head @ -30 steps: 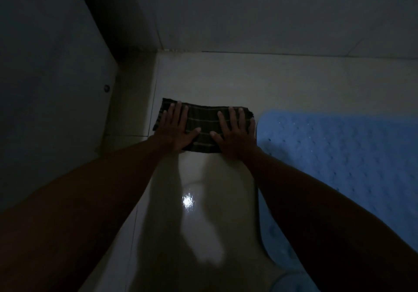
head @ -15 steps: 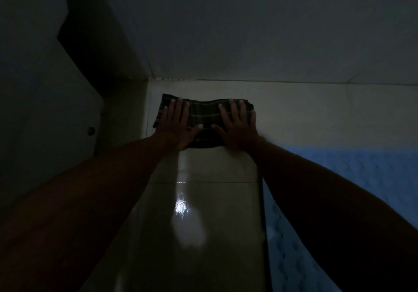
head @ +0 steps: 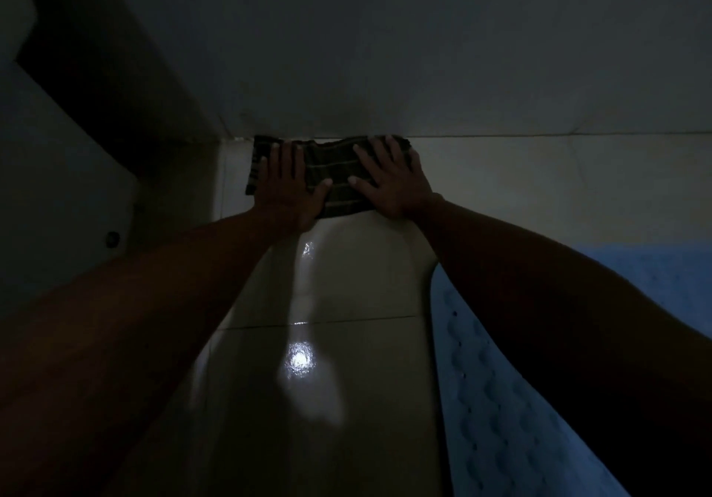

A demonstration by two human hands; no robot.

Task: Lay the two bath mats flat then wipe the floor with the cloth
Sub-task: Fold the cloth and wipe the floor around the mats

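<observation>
Against wall, hands (head: 293,192) flatten plaid cloth (head: 335,177).

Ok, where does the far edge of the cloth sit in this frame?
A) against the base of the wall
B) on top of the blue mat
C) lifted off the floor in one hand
A: the cloth lies flat under both hands, its far edge at the wall base, apart from the blue mat.

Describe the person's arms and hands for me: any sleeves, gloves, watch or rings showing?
Both forearms are bare right up to the frame edge, with no sleeves in view. The left hand and right hand are ungloved, and short, pale fingernails show on the fingers. No watch, wristband or bracelet shows at either wrist. I see no rings, though the light is too dim to rule out a thin one.
</observation>
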